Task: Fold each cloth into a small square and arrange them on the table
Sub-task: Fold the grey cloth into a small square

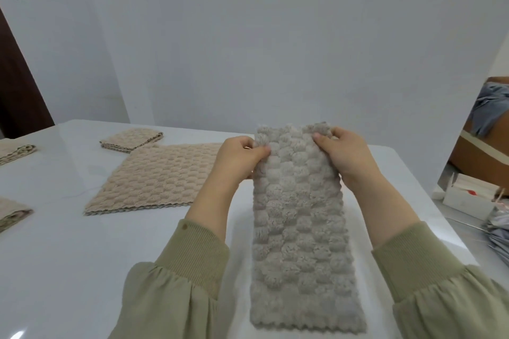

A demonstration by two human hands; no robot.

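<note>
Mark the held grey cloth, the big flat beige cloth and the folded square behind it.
grey cloth (298, 228), head view, middle of the strip.
big flat beige cloth (159, 176), head view, its centre.
folded square (131, 139), head view, top face.

A pale grey cloth (297, 215) in a raised bubble pattern is seen above the white table (55, 256); the same pattern is repeated in beige on an open cloth (162, 176) and a folded square (131, 140) toward the far edge. The sleeves (192, 256) are shown in sage green.

Plain room, white table (82, 256), bare wall (275, 36)
</note>
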